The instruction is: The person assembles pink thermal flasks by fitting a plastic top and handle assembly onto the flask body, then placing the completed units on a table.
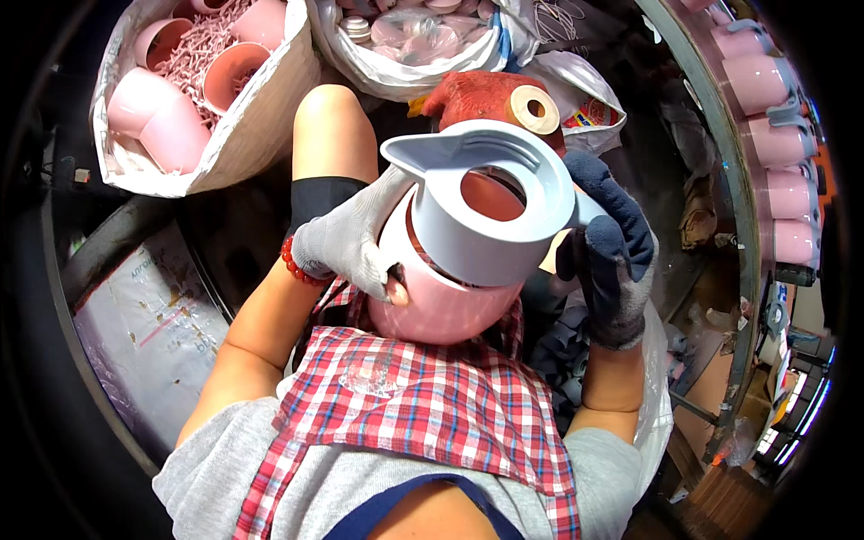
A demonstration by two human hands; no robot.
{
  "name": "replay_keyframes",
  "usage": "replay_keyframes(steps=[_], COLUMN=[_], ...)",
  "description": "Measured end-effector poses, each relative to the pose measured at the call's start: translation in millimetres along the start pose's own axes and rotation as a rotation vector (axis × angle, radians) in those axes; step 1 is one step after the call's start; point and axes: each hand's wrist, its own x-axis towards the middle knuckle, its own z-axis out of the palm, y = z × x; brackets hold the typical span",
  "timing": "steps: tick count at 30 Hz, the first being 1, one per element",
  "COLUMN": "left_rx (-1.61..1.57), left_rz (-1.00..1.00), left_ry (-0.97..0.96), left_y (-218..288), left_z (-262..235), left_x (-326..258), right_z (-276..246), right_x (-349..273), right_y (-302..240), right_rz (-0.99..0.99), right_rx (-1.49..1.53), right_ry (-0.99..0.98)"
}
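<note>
One pink pot point(445, 310) is held just before a checked apron point(432, 387), a blue top point(468, 247) sitting tilted on its mouth. The pot is clasped by the left hand point(355, 234), the top's handle point(589, 210) by the right hand point(619, 243). Rightward, at least five jugs point(785, 194) are lined up along a beam point(740, 171). Ahead, two white sacks point(250, 135) are filled, one with pots and shreds point(186, 56), one with pink parts point(409, 36).

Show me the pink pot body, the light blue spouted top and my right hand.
Pink pot body point(443, 312): head view, front of its rounded wall.
Light blue spouted top point(481, 249): head view, front outer wall below the rim.
Right hand point(619, 250): head view, middle of the glove.
</note>
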Motion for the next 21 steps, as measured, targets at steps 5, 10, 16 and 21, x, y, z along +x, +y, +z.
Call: replay_keyframes(steps=[5, 10, 16, 21], left_rx=[0.043, 0.053, 0.119, -0.077], left_rz=[0.028, -0.007, 0.059, 0.228], left_ry=[0.01, -0.002, -0.007, 0.067], left_y=[-7.2, -10.9, -7.3, 2.9], left_z=[-4.0, -4.4, -0.3, 10.6], left_x=[0.3, -3.0, 2.3, 24.5], right_z=[5.5, 3.9, -7.6, -9.6], right_x=[-7.1, -13.1, -14.3, -15.9], right_y=[16.1, 27.9, 23.3, 31.1], right_rz=[0.069, 0.046, 0.176, 0.187], right_rx=[-0.021, -0.071, 0.047, -0.032], right_ry=[0.075, 0.064, -0.013, 0.021])
